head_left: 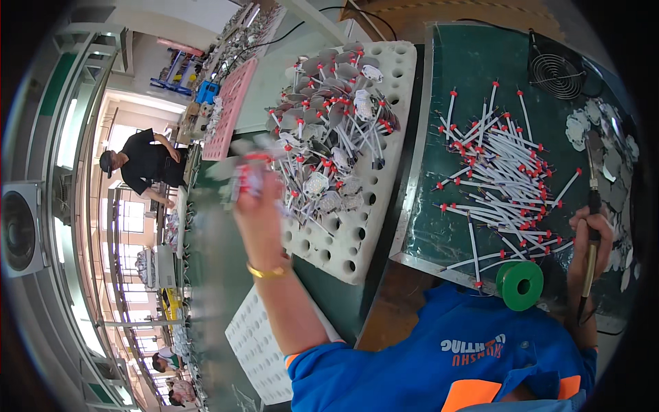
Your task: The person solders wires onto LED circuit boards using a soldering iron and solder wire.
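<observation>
My left hand [257,209], a gold bracelet on its wrist, is closed around a blurred bunch of wired discs [241,165] with red and white parts. It is at the left edge of a white perforated foam tray [357,254], heaped with similar wired discs [316,123]. In my right hand [592,237] is a soldering iron [594,196], gripped like a pen above the right side of the green mat. Flat pale discs [611,151] lie under and beyond it. White wires with red connectors [508,172] form a loose pile between my hands.
A green solder spool [519,285] stands at the mat's near edge. At the far right corner is a small fan [555,75] with a round guard. Another white perforated tray [257,343] and a pink tray [230,110] are on the left. A person in black [147,161] stands farther off.
</observation>
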Action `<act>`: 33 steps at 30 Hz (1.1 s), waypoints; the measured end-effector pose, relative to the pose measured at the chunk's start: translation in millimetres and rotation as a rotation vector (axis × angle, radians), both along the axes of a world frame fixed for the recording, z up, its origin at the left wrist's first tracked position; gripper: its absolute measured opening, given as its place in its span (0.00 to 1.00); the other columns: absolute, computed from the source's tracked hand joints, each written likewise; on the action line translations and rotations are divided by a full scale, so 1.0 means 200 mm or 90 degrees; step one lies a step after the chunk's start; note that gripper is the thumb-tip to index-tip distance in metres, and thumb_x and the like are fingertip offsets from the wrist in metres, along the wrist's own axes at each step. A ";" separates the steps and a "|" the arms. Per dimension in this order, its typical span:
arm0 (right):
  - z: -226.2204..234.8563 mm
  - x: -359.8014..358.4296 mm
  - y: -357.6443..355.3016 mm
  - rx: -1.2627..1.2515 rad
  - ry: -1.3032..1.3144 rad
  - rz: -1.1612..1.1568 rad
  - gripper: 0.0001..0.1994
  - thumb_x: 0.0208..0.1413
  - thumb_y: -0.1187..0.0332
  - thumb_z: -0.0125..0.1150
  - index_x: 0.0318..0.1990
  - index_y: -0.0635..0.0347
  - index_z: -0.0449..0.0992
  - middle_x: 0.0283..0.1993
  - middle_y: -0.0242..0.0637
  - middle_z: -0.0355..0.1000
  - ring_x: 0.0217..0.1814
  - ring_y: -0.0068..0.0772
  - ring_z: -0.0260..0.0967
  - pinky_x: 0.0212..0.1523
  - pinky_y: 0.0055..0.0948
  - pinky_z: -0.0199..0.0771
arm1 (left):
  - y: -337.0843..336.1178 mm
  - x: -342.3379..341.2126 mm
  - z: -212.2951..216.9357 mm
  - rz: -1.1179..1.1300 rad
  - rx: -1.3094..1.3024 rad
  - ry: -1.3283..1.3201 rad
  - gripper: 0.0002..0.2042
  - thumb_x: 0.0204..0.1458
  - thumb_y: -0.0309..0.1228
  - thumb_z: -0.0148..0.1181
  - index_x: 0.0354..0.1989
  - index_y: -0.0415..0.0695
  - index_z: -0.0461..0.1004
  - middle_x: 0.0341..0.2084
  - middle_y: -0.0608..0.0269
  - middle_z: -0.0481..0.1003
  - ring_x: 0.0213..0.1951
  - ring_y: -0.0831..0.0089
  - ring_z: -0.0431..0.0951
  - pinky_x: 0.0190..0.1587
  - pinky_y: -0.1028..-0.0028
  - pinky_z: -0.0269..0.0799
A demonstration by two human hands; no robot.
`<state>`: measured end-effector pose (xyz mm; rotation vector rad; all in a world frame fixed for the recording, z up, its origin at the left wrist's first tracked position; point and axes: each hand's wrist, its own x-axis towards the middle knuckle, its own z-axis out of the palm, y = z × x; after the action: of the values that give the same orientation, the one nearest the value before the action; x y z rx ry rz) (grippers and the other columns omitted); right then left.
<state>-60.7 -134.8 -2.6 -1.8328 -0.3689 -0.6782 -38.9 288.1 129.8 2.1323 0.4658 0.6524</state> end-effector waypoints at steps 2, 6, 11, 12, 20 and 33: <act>0.00 -0.01 0.00 0.008 0.002 0.007 0.10 0.52 0.84 0.44 0.41 0.64 0.61 0.39 0.44 0.65 0.34 0.28 0.64 0.37 0.25 0.68 | 0.31 0.03 0.00 0.078 0.074 -0.107 0.08 0.48 0.28 0.54 0.35 0.38 0.69 0.27 0.66 0.71 0.27 0.79 0.71 0.30 0.78 0.68; 0.01 -0.02 0.02 -0.024 -0.015 0.009 0.09 0.52 0.83 0.44 0.41 0.64 0.62 0.38 0.44 0.65 0.33 0.29 0.64 0.37 0.26 0.68 | 0.79 0.11 -0.11 0.385 0.240 0.006 0.11 0.48 0.30 0.46 0.36 0.39 0.71 0.30 0.54 0.74 0.30 0.66 0.74 0.34 0.68 0.69; 0.05 0.02 0.04 -0.089 -0.080 0.059 0.09 0.49 0.84 0.46 0.38 0.65 0.62 0.27 0.43 0.65 0.31 0.33 0.65 0.32 0.28 0.66 | 1.13 -0.02 -0.53 0.019 0.337 0.365 0.16 0.43 0.28 0.45 0.41 0.37 0.70 0.40 0.43 0.71 0.44 0.46 0.69 0.47 0.62 0.63; 0.07 0.02 0.05 -0.130 -0.095 0.038 0.09 0.48 0.85 0.47 0.37 0.65 0.62 0.24 0.42 0.65 0.28 0.34 0.65 0.32 0.30 0.65 | 1.15 -0.06 -0.56 0.002 0.284 0.366 0.16 0.44 0.28 0.45 0.41 0.38 0.70 0.40 0.43 0.71 0.44 0.46 0.69 0.46 0.63 0.64; 0.06 -0.03 0.01 -0.279 -0.052 0.106 0.09 0.44 0.80 0.55 0.35 0.60 0.67 0.24 0.36 0.69 0.26 0.36 0.69 0.38 0.36 0.65 | 0.69 -0.04 -0.18 0.026 0.345 0.410 0.14 0.48 0.31 0.50 0.40 0.37 0.73 0.37 0.54 0.75 0.41 0.69 0.73 0.46 0.72 0.64; 0.09 -0.03 0.12 -0.250 -0.042 0.289 0.17 0.37 0.67 0.67 0.33 0.58 0.65 0.20 0.34 0.61 0.20 0.36 0.59 0.22 0.33 0.56 | -0.47 -0.11 -0.08 -0.678 0.184 0.341 0.19 0.37 0.33 0.66 0.40 0.41 0.73 0.35 0.55 0.74 0.39 0.62 0.73 0.43 0.72 0.67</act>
<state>-66.1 -110.2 15.2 -1.9945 -0.9832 -0.3641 -61.3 193.4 113.3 2.4033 -0.5358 -0.4879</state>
